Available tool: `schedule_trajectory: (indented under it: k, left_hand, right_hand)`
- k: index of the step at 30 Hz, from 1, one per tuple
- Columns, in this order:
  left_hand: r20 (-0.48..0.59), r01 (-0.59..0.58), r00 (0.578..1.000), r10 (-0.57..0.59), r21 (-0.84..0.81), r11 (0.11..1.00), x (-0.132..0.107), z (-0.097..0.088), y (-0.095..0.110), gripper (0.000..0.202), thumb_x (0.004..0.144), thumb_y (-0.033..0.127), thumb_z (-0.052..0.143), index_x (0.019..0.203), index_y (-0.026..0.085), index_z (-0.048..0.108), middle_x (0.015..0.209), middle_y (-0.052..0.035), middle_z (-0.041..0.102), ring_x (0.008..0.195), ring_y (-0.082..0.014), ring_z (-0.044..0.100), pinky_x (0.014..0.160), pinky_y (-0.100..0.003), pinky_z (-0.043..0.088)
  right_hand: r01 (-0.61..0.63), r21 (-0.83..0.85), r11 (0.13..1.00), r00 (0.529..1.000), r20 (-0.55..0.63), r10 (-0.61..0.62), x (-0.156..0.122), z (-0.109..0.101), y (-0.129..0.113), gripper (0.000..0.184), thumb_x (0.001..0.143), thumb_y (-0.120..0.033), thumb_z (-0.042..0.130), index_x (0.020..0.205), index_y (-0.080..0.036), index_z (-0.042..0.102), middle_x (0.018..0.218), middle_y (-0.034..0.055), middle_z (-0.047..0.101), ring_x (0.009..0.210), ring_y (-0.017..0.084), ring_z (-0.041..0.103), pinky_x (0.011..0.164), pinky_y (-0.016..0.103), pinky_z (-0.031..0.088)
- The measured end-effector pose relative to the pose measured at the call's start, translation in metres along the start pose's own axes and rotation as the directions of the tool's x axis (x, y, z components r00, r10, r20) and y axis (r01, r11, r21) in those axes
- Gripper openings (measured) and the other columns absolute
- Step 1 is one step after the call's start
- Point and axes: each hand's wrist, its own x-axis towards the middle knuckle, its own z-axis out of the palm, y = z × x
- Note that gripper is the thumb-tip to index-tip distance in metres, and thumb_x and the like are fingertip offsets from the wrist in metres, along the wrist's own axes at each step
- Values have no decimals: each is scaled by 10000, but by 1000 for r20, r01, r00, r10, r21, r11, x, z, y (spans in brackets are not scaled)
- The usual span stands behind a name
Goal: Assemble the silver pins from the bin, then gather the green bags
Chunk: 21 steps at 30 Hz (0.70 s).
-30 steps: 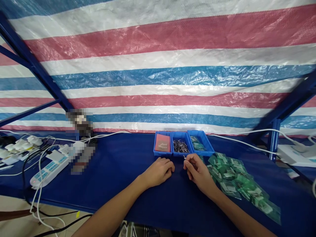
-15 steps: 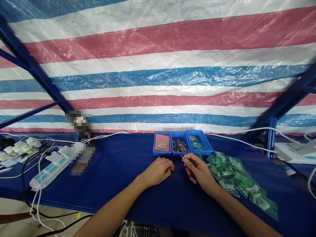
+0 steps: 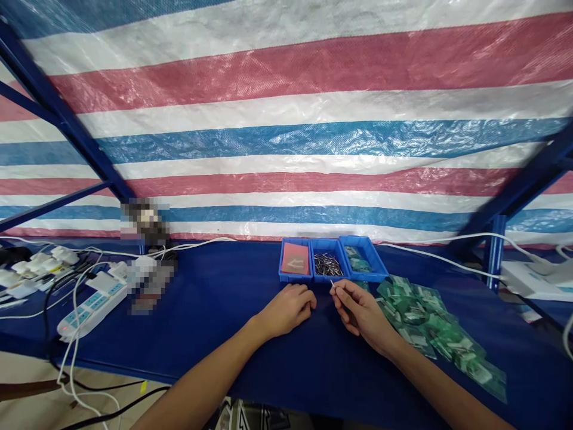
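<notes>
Blue plastic is forming the three bins (image 3: 295, 277) just beyond my hands, and the middle bin (image 3: 320, 279) is holding a heap of slim metal pins (image 3: 328, 264). With my right hand (image 3: 360, 310) I am pinching one slender pale piece (image 3: 332, 285) between thumb and forefinger, its free end poking out near the middle bin's front edge. My left hand (image 3: 290, 307) is resting on the blue table (image 3: 215, 286), fingers curling loosely; its palm is facing down, so I cannot tell whether anything is lying under it. Green packets (image 3: 416, 310) are lying beside my right hand. I judge that I am handling a single piece at this step; the next move is calling for a light, steady pinch.
</notes>
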Motion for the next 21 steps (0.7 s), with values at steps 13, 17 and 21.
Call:
schedule_trajectory:
  k: [13, 17, 21]
  left_hand:
    - [14, -2, 1000, 2, -3, 1000, 1, 1, 0, 113, 1032, 122, 508, 1010, 207, 578, 956, -15, 671, 900, -187, 618, 848, -319, 404]
    - [1, -11, 1000, 11, -3, 1000, 0, 2, -1, 107, 1034, 125, 512, 1006, 206, 577, 955, -14, 666, 897, -186, 611, 846, -314, 404]
    - [-7, -13, 1000, 13, 7, 1000, 0, 3, -2, 100, 1036, 131, 525, 1022, 208, 586, 964, -15, 651, 897, -186, 601, 857, -312, 408]
  right_hand:
    - [2, -2, 1000, 1000, 6, -2, 0, 2, -2, 376, 949, -586, 716, 980, -217, 650, 776, -24, 534, 491, 71, 413, 310, 143, 322]
    - [-6, -5, 1000, 1000, 13, 6, -1, 1, -3, 381, 948, -586, 721, 980, -213, 648, 770, -27, 529, 493, 71, 414, 313, 141, 325]
    - [5, -6, 1000, 1000, 27, -4, -1, 0, -2, 350, 978, -562, 697, 984, -216, 644, 774, -31, 530, 498, 66, 415, 322, 135, 336]
